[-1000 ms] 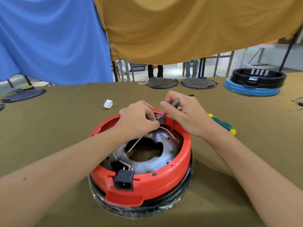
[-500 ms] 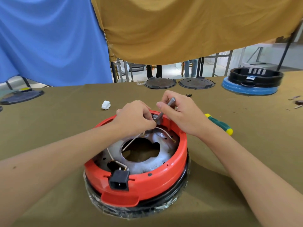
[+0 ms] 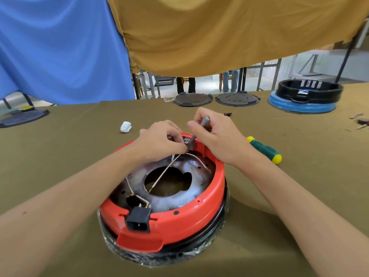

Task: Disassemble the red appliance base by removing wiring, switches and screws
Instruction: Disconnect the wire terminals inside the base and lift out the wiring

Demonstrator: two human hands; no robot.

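The red appliance base (image 3: 191, 216) lies upside down on the olive cloth, with a metal plate and central hole inside. A black power socket (image 3: 138, 218) sits in its near rim. White wires (image 3: 163, 172) cross the plate toward the far rim. My left hand (image 3: 159, 140) pinches the wire ends at a small grey switch block (image 3: 188, 143) on the far rim. My right hand (image 3: 217, 134) grips a thin grey metal tool (image 3: 199, 129), its tip pressed against that block.
A green and yellow screwdriver (image 3: 264, 149) lies right of the base. A white lump (image 3: 126, 126) lies at the back left. Two dark round plates (image 3: 237, 99) and a black and blue appliance base (image 3: 305, 100) stand along the far edge. Small parts (image 3: 361, 122) lie far right.
Both hands stay at the switch block with only small shifts. The camera view has drifted slightly, so the base sits a little lower left in frame.
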